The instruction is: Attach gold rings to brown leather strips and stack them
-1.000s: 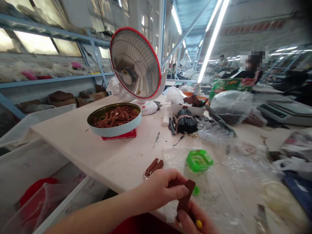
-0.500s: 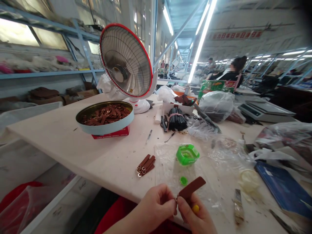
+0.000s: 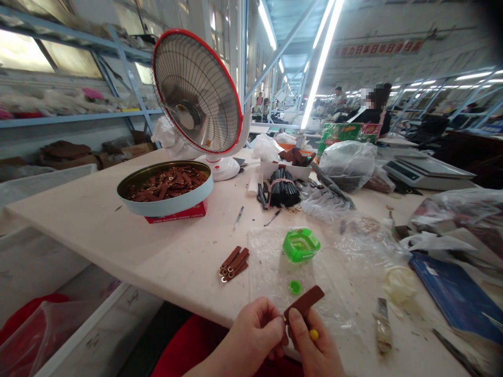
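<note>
My right hand is closed around a brown leather tab, its thumb pressed on the strip. A yellow rounded tip pokes out between that hand's fingers; the rest of it is hidden. At the tab's lower end, by a small metal ring, my left hand pinches with thumb and forefinger. Just beyond the hands lie a small green cap and a green plastic container on a clear plastic sheet. Several finished-looking brown tabs with metal rings are piled to the left.
A round tin full of brown tabs rests on a red box. Behind it stands a red-rimmed fan heater. A bundle of black strips, two pens, a blue folder, a tape-wrapped blade and a scale share the table.
The brown tab and my right hand have shifted slightly left and down, the tab's free end a little lower. My left hand stays pinched at its ring end. The view has moved slightly.
</note>
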### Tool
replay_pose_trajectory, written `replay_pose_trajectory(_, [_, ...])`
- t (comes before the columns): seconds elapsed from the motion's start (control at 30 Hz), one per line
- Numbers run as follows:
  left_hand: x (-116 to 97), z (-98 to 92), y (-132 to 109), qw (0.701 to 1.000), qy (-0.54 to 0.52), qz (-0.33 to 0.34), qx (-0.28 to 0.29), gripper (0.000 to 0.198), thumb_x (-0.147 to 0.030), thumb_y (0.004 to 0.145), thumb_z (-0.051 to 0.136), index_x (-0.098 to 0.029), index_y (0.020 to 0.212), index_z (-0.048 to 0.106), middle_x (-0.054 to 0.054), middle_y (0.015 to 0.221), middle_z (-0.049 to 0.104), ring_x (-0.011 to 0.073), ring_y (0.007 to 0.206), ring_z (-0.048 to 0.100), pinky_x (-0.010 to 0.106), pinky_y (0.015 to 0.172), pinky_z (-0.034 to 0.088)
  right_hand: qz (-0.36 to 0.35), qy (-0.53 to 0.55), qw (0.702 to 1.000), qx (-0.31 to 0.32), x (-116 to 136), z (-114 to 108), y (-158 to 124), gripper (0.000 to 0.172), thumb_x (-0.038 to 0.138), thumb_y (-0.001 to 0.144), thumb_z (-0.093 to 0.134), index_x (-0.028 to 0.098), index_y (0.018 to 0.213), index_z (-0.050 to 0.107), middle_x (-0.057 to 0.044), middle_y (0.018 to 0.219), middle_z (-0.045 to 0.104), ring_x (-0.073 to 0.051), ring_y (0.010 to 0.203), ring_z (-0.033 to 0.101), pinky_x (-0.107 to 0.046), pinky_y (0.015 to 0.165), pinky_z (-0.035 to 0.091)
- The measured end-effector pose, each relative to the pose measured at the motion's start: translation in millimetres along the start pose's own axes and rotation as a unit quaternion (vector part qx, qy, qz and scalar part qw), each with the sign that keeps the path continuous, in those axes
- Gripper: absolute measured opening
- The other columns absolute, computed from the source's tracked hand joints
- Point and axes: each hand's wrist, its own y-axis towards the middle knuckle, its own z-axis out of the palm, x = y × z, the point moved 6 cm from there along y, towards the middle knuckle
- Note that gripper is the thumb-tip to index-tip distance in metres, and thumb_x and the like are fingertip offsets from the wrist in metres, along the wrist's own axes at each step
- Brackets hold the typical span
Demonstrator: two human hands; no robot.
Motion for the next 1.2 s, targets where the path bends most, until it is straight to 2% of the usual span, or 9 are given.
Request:
replay_pose_trajectory(0.13, [1.1, 0.1, 1.2, 1.0, 0.009, 0.006, -0.001, 0.008, -0.021, 0.068, 0.05, -0.017, 0.07, 0.044, -0.005, 0.056, 0.054, 0.0045, 0.044, 0.046, 0.015, 0.041, 0.031, 0.011, 0.006, 1.0, 0.02, -3.5, -2.1, 4.2, 0.034, 0.053, 0.074, 0.057, 0.019, 0.067, 0.059, 0.004, 0.054, 0.048, -0.015, 0.053, 0.044, -0.024, 0.05, 0.036])
replay_pose_trajectory(0.27, [-6.7, 1.5, 1.8, 0.997, -0.017, 0.068, 0.013, 0.019, -0.022, 0.068, 0.06, -0.015, 0.08, 0.048, -0.003, 0.068, 0.056, 0.0059, 0.056, 0.049, 0.018, 0.053, 0.039, 0.011, 0.009, 1.0, 0.011, -0.4, -3.5, 7.4, 0.032, 0.052, 0.073, 0.059, 0.02, 0.073, 0.06, 0.001, 0.062, 0.058, -0.018, 0.063, 0.052, -0.025, 0.058, 0.041])
replay_pose_trajectory(0.33, [-9.8, 1.5, 1.8, 0.996, -0.023, 0.08, 0.017, 0.019, -0.027, 0.071, 0.061, -0.014, 0.077, 0.048, -0.002, 0.068, 0.055, 0.0066, 0.058, 0.049, 0.019, 0.055, 0.04, 0.0, 0.0, 1.0, 0.001, 3.5, -2.4, 7.6, 0.032, 0.051, 0.073, 0.058, 0.02, 0.074, 0.06, 0.0, 0.064, 0.06, -0.02, 0.066, 0.054, -0.026, 0.06, 0.042])
replay_pose_trajectory(0.53, [-10.0, 0.2, 4.9, 0.998, -0.021, 0.057, -0.008, 0.014, -0.023, 0.07, 0.055, -0.016, 0.069, 0.043, -0.005, 0.059, 0.05, 0.0048, 0.049, 0.046, 0.017, 0.047, 0.035, -0.034, -0.051, 0.998, -0.012, 9.1, 2.0, 6.9, 0.029, 0.05, 0.075, 0.057, 0.022, 0.066, 0.058, 0.0, 0.058, 0.057, -0.023, 0.072, 0.055, -0.027, 0.057, 0.04])
replay_pose_trajectory(0.67, [-5.9, -0.4, 8.4, 0.998, -0.022, 0.047, -0.026, 0.009, -0.019, 0.069, 0.05, -0.017, 0.067, 0.042, -0.007, 0.053, 0.046, 0.0044, 0.045, 0.044, 0.017, 0.045, 0.033, -0.033, -0.052, 0.998, -0.014, 7.7, 3.1, 7.4, 0.03, 0.05, 0.075, 0.058, 0.021, 0.069, 0.059, 0.0, 0.06, 0.058, -0.022, 0.07, 0.055, -0.026, 0.059, 0.04])
replay_pose_trajectory(0.8, [-4.9, -1.2, 9.6, 0.998, -0.024, 0.043, -0.03, 0.007, -0.016, 0.065, 0.048, -0.017, 0.065, 0.041, -0.007, 0.052, 0.045, 0.0042, 0.044, 0.042, 0.017, 0.045, 0.033, 0.002, 0.0, 1.0, -0.005, 3.1, 4.7, 8.7, 0.03, 0.049, 0.072, 0.061, 0.019, 0.074, 0.063, 0.0, 0.064, 0.059, -0.019, 0.066, 0.052, -0.025, 0.06, 0.041])
replay_pose_trajectory(0.93, [-3.2, -1.6, 10.3, 0.999, -0.032, 0.036, -0.019, 0.006, -0.014, 0.062, 0.045, -0.018, 0.065, 0.042, -0.006, 0.053, 0.048, 0.0052, 0.045, 0.043, 0.018, 0.046, 0.034, 0.047, 0.049, 0.998, 0.018, -4.7, 6.6, 9.9, 0.032, 0.05, 0.071, 0.062, 0.018, 0.073, 0.063, 0.004, 0.055, 0.05, -0.015, 0.054, 0.044, -0.024, 0.051, 0.037])
replay_pose_trajectory(1.07, [-1.2, -2.5, 11.2, 0.999, -0.029, 0.034, -0.018, 0.009, -0.012, 0.059, 0.043, -0.018, 0.065, 0.043, -0.007, 0.052, 0.046, 0.0054, 0.044, 0.041, 0.018, 0.045, 0.033, 0.057, 0.055, 0.996, 0.029, -10.4, 4.7, 12.3, 0.032, 0.051, 0.072, 0.062, 0.019, 0.072, 0.061, 0.004, 0.055, 0.047, -0.014, 0.052, 0.041, -0.023, 0.046, 0.032])
replay_pose_trajectory(1.2, [-2.7, 0.0, 9.8, 0.999, -0.026, 0.016, -0.012, 0.008, -0.015, 0.061, 0.046, -0.017, 0.068, 0.044, -0.006, 0.055, 0.049, 0.0064, 0.047, 0.045, 0.018, 0.045, 0.035, 0.032, 0.023, 0.999, 0.034, -4.6, 4.0, 13.6, 0.032, 0.051, 0.075, 0.059, 0.02, 0.066, 0.058, 0.005, 0.053, 0.044, -0.013, 0.05, 0.04, -0.023, 0.048, 0.034])
